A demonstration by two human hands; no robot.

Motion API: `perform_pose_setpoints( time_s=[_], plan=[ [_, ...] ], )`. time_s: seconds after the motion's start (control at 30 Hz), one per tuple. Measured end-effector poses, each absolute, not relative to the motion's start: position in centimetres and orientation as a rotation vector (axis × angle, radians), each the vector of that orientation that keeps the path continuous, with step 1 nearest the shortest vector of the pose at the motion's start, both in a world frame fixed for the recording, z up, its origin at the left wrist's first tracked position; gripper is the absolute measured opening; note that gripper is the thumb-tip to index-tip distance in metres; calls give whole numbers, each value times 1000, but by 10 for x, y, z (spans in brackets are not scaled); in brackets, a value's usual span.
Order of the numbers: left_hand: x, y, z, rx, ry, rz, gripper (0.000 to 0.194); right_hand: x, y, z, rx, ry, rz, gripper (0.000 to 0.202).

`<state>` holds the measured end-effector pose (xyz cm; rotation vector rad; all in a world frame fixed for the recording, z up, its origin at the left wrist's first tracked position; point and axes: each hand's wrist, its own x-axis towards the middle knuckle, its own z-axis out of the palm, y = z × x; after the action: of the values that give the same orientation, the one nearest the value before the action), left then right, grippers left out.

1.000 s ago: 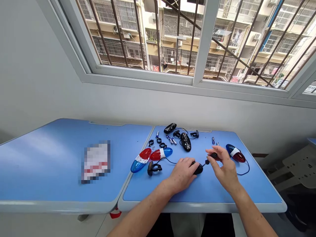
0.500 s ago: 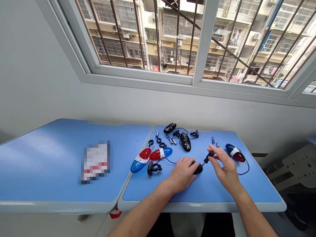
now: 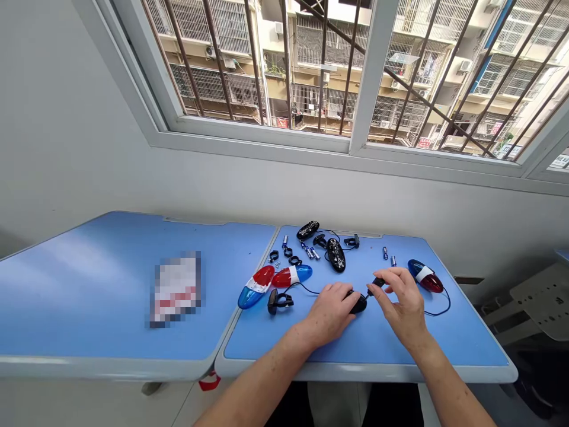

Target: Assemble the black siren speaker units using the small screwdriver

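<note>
Left hand (image 3: 331, 308) lies palm-down over a small black oval plastic housing (image 3: 358, 303); its fingers curl round the near end and pin it to the blue desk top (image 3: 382, 338), with only the far tip showing past the fingertips. Right hand (image 3: 400, 296) pinches a small black plug on a thin wire (image 3: 377, 283) between thumb and forefinger, just beyond and right of the left fingertips, close to the housing's tip; the other right fingers are loosely bent, not spread. Whether plug and housing touch is hard to tell.

To do this well, I'd judge: keep the housing pressed flat so it can't skid, hold the plug close to its end, line it up straight with the housing's tip, and leave slack in the wire.

Both forearms come in from the near edge and angle inward, wrists low, right wrist slightly cocked up.

Beyond the right fingers sits a red-and-blue teardrop lamp shell with a white band (image 3: 425, 275). Left of the left hand lies a black clamp bracket (image 3: 276, 301), with two more red-and-blue lamp shells (image 3: 275, 281) past it. Further back are black oval parts (image 3: 335, 255) and small batteries (image 3: 311, 252).
</note>
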<state>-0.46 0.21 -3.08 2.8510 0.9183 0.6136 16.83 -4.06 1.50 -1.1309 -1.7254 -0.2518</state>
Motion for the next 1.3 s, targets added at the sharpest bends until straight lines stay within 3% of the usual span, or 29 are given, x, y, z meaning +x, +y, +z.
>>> perform_pose_setpoints(
  time_s=[0.33,0.67,0.9,1.17,1.3],
  plan=[
    [-4,2,-30,2852,930,571,36,174,-43,11,-1113,-1745,-64,32],
    [-4,2,-29,2847,933,584,34,169,-39,17,-1080,-1704,-199,17],
    [-3,2,-29,2844,929,575,35,175,-43,18,-1058,-1786,-16,29],
    [-3,0,-25,2845,955,522,39,171,-40,14,-1099,-1721,-165,17],
    [-3,0,-26,2828,954,519,39,173,-40,13,-1111,-1697,-103,24]
  ],
)
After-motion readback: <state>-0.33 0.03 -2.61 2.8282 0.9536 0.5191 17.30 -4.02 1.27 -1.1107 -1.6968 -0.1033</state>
